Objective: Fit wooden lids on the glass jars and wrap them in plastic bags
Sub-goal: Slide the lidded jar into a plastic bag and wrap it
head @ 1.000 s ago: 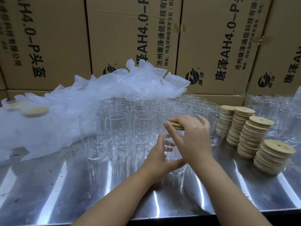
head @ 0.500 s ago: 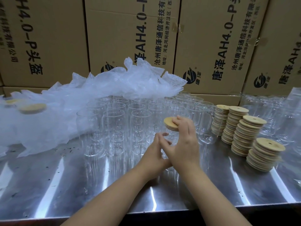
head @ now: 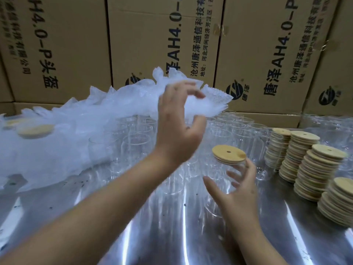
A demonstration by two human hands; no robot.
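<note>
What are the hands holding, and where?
The right hand holds the clear glass jar by its side, fingers just under its round wooden lid. The left hand is at the white plastic bags; too blurred to tell any grip.

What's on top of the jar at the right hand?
A wooden lid with a small hole caps the jar the right hand holds. The lid hides the jar's rim, so its seating cannot be seen.

Steel table (head: 133,236) bears jars (head: 137,142), lid stacks (head: 317,169), bags (head: 57,150).
</note>
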